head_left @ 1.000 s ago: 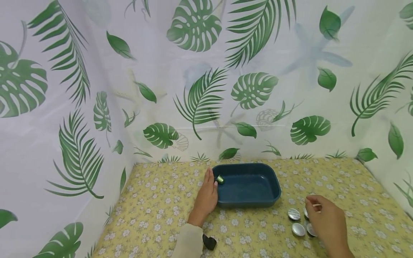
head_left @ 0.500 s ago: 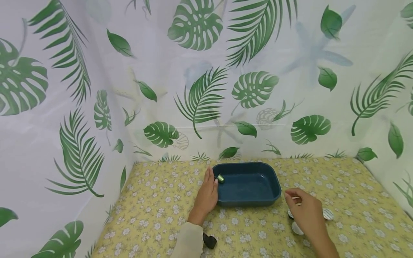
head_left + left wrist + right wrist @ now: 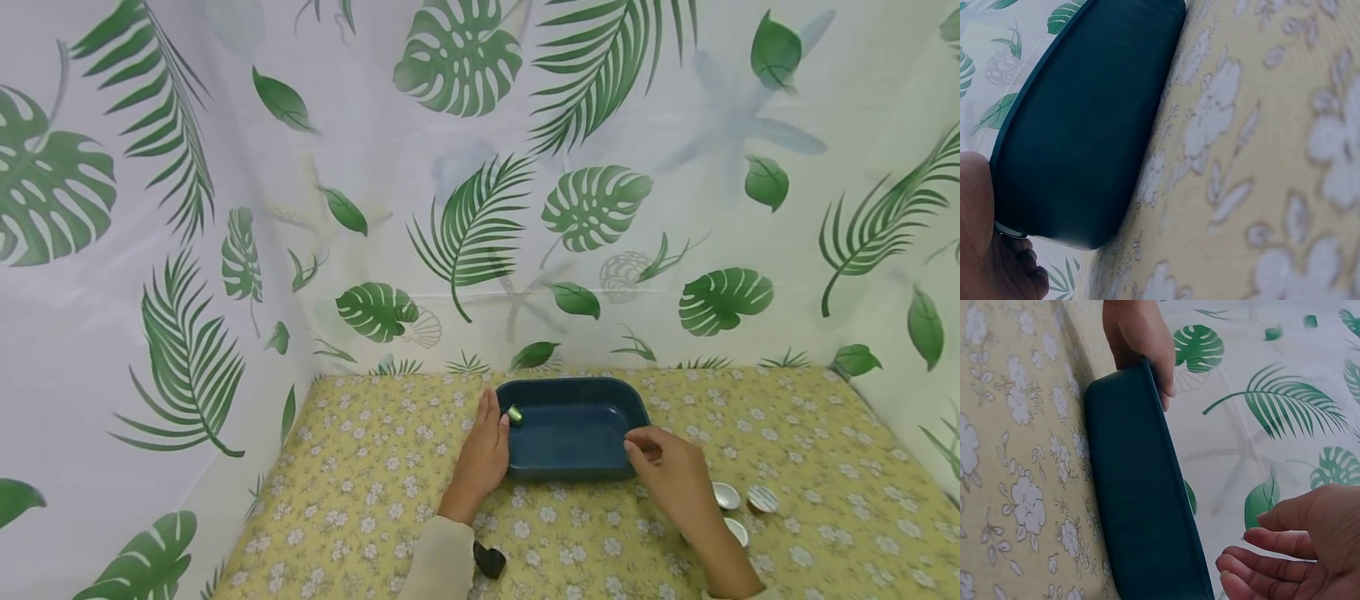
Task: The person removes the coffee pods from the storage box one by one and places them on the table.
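Note:
A dark blue rectangular tray [image 3: 570, 429] stands on the table, with a small shiny green capsule [image 3: 515, 415] inside at its left end. My left hand [image 3: 480, 454] rests along the tray's left side, its fingers mostly straight and the thumb at the rim. Over the tray's right rim is my right hand [image 3: 669, 467], fingers loosely bent; I see nothing between them. The right wrist view shows these bent fingers [image 3: 1279, 553] close beside the tray wall [image 3: 1141, 487]. Silver-topped capsules [image 3: 762, 499] stand right of the right forearm, which may hide others.
A yellow flowered cloth [image 3: 375, 500] covers the table. Behind it hangs a white leaf-printed sheet [image 3: 645, 333], which also runs along the left side. A small black object [image 3: 490, 560] lies beside the left sleeve [image 3: 438, 562].
My right hand has moved left from above the silver-topped capsules to the tray's right rim, uncovering the capsules on the right. The left hand, tray and green capsule have stayed put.

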A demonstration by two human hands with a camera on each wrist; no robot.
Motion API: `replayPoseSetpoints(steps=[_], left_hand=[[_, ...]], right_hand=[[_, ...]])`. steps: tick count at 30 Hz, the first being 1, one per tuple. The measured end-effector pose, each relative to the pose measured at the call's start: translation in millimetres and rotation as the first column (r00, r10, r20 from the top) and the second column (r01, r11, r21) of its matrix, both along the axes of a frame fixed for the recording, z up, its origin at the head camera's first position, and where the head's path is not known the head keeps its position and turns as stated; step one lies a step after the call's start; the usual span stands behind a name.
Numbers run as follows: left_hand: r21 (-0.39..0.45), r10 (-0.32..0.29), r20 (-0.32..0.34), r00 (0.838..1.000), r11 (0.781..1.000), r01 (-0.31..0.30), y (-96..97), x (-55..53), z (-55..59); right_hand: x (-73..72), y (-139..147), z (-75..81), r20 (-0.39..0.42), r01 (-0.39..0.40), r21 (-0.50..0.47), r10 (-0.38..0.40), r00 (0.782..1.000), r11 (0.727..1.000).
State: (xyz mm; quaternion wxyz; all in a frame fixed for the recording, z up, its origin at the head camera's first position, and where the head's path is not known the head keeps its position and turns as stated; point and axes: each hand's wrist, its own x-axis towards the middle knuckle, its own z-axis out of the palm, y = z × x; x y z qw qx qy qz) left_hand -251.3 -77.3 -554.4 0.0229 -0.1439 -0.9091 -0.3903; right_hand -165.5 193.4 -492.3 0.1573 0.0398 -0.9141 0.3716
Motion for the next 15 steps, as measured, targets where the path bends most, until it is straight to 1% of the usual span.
replayPoseSetpoints(steps=[3, 6, 10, 15], left_hand=[[0.009, -0.002, -0.004, 1.0, 1.0, 0.002, 0.8, 0.4, -1.1], [0.012, -0.004, -0.01, 1.0, 1.0, 0.004, 1.4, 0.7, -0.1], [-0.004, 0.001, 0.0, 1.0, 1.0, -0.001, 0.9, 1.4, 2.1], [-0.005, 0.004, 0.004, 1.0, 1.0, -0.004, -0.2, 0.9, 1.7]], right_hand=[[-6.4, -5, 1.9, -0.011, -0.028, 0.026, 0.028, 1.0, 0.999], [-11.4, -8, 3.2, -0.022, -0.039, 0.048, 0.04, 0.999, 0.998], [-15.2, -14, 5.5, -0.038, -0.046, 0.048, 0.048, 0.998, 0.998], [-19.8, -21, 7.9, -0.06, -0.054, 0.052, 0.057, 0.997, 0.997]])
